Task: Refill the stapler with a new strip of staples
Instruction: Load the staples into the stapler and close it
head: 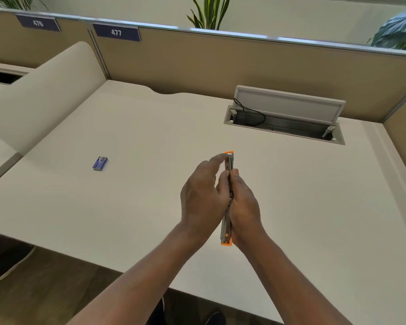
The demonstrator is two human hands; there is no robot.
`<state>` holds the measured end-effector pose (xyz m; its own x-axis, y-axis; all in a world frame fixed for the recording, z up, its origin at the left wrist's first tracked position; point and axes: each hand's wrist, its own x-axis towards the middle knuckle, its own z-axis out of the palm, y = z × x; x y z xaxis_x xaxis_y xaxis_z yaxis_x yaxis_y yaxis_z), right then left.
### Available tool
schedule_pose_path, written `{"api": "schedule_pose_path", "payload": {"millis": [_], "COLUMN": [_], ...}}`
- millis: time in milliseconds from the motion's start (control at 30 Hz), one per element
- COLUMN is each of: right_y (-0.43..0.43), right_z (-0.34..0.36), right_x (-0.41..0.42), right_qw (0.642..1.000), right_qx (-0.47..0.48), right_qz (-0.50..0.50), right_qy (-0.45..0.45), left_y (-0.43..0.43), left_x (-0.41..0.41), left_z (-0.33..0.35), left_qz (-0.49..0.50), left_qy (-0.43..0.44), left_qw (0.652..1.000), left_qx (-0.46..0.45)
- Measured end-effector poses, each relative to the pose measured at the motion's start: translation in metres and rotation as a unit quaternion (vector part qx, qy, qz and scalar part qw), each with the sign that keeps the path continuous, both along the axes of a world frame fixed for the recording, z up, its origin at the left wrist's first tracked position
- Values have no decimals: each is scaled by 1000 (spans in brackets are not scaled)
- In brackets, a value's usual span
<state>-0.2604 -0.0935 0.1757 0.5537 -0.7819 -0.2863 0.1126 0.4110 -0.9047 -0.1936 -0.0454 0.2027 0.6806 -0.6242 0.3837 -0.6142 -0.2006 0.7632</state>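
Observation:
An orange and silver stapler [226,227] is held lengthwise above the white desk, between both hands, its metal channel facing up. My right hand [243,207] grips its right side, thumb on top near the middle. My left hand [203,198] grips the left side, with its index finger stretched out to the front metal end [229,160]. The stapler's middle is hidden by my fingers. A small blue staple box [100,163] lies on the desk far to the left, apart from both hands.
The white desk [150,137] is bounded by tan partition panels [220,62] at the back and right. An open cable hatch [285,118] with a black cord sits at the back right. A cream divider [45,90] stands on the left.

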Motion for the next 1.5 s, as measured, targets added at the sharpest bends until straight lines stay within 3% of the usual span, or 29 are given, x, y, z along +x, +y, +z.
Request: {"api": "schedule_pose_path", "payload": {"millis": [167,333,733,1067,1500], "right_y": [2,0,-4,-1,2], "right_z": [5,4,1,-3,-9], "right_x": [3,2,7,10,14], "right_qw": [1000,1000,989,996,995], "right_qx": [15,16,137,91,88], "right_qz": [-11,-11,-42,1,-6], "right_qy": [-12,1,-34,-22,-39], "left_y": [1,1,-1,-14,-18], "left_x": [2,8,12,11,9], "left_z": [3,5,3,-7,-2], "left_qz": [-2,-33,-67,-14,15], "left_qy": [-130,-138,-126,75,172], "left_qw": [990,988,988,996,984], "left_qx": [62,66,54,41,42]}}
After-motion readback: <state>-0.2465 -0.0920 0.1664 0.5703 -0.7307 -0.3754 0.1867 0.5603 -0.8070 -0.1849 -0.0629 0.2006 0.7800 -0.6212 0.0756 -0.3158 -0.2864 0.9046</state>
